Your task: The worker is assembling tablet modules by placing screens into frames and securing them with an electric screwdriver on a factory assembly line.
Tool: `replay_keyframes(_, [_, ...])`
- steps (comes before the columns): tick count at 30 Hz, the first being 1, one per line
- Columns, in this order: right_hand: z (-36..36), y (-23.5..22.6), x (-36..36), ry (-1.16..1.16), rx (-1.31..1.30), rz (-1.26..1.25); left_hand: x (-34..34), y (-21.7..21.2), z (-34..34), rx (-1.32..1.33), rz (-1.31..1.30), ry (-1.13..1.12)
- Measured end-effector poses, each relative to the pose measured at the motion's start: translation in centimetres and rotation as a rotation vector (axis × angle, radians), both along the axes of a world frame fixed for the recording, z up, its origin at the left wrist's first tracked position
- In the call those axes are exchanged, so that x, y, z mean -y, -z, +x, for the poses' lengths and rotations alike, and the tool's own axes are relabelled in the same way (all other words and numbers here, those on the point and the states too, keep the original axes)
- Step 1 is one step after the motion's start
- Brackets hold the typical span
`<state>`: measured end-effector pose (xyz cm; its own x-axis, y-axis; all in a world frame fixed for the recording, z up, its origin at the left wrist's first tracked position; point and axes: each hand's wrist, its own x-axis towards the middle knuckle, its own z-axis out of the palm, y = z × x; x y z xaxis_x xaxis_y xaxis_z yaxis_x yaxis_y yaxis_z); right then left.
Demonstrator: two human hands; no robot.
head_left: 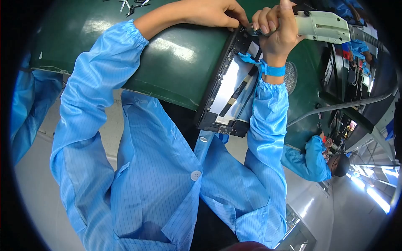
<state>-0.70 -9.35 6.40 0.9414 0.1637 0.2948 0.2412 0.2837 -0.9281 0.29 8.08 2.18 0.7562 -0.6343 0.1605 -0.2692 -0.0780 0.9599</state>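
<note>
I see the green work mat (180, 62) covering the bench, the largest surface in view. On its right part lies the opened device chassis (232, 90), a flat black frame with a pale inner panel and a dark ribbon strip, its near end overhanging the mat edge toward my body. My right hand (278, 29) is clenched around the grip of the pale electric screwdriver (324, 26); the tool body extends to the right of the fist, and its tip end meets the far corner of the chassis, directly below the fingers. A blue wrist strap (272, 70) circles that wrist. My left hand (213, 14) presses its curled fingers on the same far corner, touching the frame edge, just beside the right hand. I cannot tell whether it pinches anything small.
</note>
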Motion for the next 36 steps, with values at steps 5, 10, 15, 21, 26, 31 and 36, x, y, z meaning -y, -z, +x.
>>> replay_keyframes(5, [0.0, -0.2, 0.1, -0.015, 0.026, -0.017, 0.2, -0.2, -0.1, 0.028, 0.004, -0.004])
replay_keyframes(10, [0.1, 0.7, 0.3, -0.181, -0.068, 0.363, 0.7, -0.9, -2.6, 0.137, 0.218, -0.216])
replay_keyframes(15, [-0.7, 0.2, 0.4, 0.051, -0.027, -0.021, 2.4, -3.0, -17.3, 0.470, 0.524, -0.314])
replay_keyframes(21, [-1.0, -3.9, 2.8, 0.218, -0.017, -0.007, 5.4, 0.1, -22.9, 0.470, 0.558, -0.300])
replay_keyframes(26, [-0.5, -3.3, 9.0, 0.301, 0.068, 0.014, 4.6, 0.6, -20.6, 0.590, 0.525, -0.427])
replay_keyframes(31, [-0.6, -2.2, 15.2, -0.230, -0.207, 1.027, 4.6, 1.3, -13.0, 0.665, 0.632, -0.459])
replay_keyframes(36, [-1.0, -1.9, 17.9, 0.296, 0.103, 0.079, 1.9, 3.8, 1.9, 1.212, 0.365, -0.495])
